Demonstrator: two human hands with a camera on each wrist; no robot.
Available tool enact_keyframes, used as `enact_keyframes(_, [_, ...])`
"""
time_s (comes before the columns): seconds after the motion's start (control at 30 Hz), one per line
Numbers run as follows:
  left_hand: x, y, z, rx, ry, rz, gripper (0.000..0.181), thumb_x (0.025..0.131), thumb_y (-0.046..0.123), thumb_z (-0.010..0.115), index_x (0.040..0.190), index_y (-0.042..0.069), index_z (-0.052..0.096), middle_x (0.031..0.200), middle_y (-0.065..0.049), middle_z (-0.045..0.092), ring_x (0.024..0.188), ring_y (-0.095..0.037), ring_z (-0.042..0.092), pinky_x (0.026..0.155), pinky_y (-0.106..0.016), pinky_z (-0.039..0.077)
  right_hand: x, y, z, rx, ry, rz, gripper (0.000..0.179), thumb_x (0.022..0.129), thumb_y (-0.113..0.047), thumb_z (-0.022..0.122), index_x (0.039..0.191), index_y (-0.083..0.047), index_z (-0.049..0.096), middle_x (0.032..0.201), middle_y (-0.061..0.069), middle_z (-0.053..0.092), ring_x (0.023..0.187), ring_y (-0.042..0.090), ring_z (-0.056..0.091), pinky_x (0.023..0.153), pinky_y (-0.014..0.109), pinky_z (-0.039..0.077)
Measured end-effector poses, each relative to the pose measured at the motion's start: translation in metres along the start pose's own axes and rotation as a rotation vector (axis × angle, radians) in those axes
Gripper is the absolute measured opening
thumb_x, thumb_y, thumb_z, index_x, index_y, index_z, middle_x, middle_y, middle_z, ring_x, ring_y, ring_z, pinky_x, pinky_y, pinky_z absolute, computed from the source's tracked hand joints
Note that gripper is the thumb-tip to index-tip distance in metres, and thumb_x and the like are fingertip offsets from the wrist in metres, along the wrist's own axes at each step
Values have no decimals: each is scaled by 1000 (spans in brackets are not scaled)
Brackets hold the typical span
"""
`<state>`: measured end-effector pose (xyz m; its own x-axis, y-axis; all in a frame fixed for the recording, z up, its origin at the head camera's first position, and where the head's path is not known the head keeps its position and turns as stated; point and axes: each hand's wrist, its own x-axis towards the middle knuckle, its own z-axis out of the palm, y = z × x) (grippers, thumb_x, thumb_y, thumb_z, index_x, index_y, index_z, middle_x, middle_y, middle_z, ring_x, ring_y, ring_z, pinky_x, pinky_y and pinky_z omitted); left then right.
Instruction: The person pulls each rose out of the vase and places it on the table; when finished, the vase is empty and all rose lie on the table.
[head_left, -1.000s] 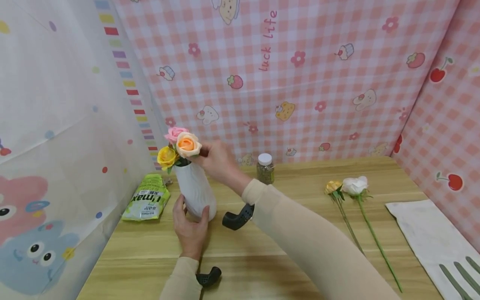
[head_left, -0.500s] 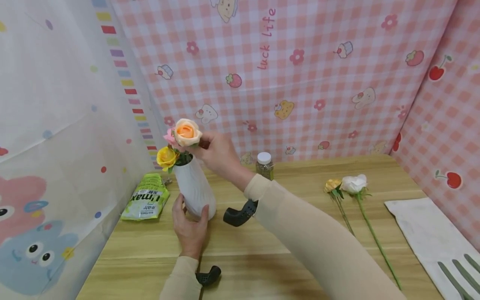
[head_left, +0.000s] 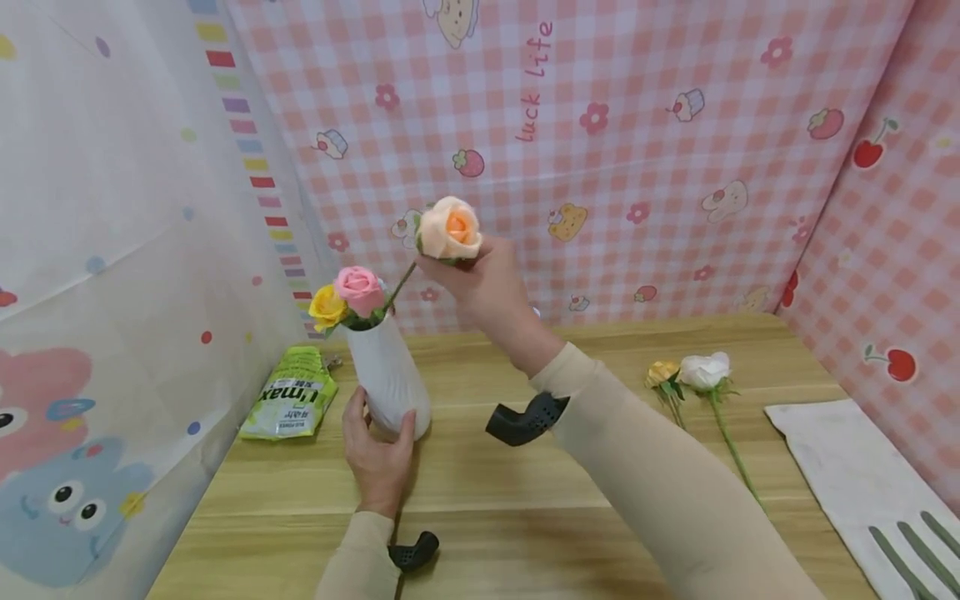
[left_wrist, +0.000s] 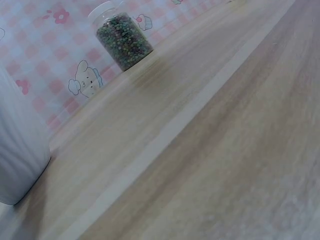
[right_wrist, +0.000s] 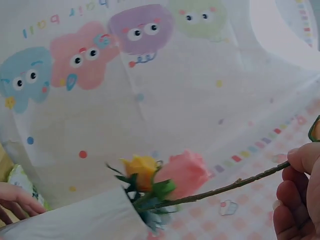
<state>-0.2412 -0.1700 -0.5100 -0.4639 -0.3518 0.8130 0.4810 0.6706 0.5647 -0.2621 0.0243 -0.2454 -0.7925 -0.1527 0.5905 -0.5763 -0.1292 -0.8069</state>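
Observation:
A white ribbed vase [head_left: 385,375] stands at the left of the table, held low down by my left hand [head_left: 380,467], fingers and thumb around its sides. My right hand [head_left: 491,287] pinches the stem of a peach rose [head_left: 450,230] just under its bloom, above and right of the vase. In the right wrist view its stem [right_wrist: 235,185] slants down into the vase mouth, where the lower end is hidden. A pink rose [head_left: 358,291] and a yellow rose [head_left: 327,307] sit in the vase. The vase's side [left_wrist: 20,150] shows in the left wrist view.
A green snack bag [head_left: 291,393] lies left of the vase. A jar of small green beads [left_wrist: 124,41] stands at the back, mostly behind my right arm in the head view. A yellow flower [head_left: 663,373], a white rose [head_left: 705,372] and a white cloth [head_left: 832,467] lie on the right.
My right hand has moved up and right, drawing the peach rose partly out of the vase so its stem shows. The pink rose is now uncovered. My left hand stays on the vase.

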Motion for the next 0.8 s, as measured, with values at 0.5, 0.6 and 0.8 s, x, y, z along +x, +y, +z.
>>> enact_keyframes(0.5, [0, 0, 0, -2, 23, 37, 78, 70, 15, 85, 138, 3, 48, 131, -15, 54, 116, -28, 52, 80, -45, 48, -44, -3, -107, 331, 231, -38, 10, 90, 1, 63, 98, -4, 65, 88, 9, 72, 73, 17, 69, 68, 27, 56])
enact_keyframes(0.6, [0, 1, -1, -3, 24, 35, 78, 70, 15, 85, 138, 3, 48, 131, -15, 54, 116, -28, 52, 82, -41, 47, -68, 6, -132, 296, 258, 18, 9, 91, -3, 63, 99, -4, 65, 89, 8, 72, 74, 17, 69, 68, 27, 56])
enact_keyframes(0.8, [0, 1, -1, -7, 14, 18, 79, 70, 16, 85, 138, 3, 47, 132, -15, 53, 117, -29, 52, 82, -49, 49, -119, 24, -175, 252, 319, 114, 15, 93, -7, 60, 105, 3, 60, 91, 10, 73, 74, 17, 71, 62, 24, 56])
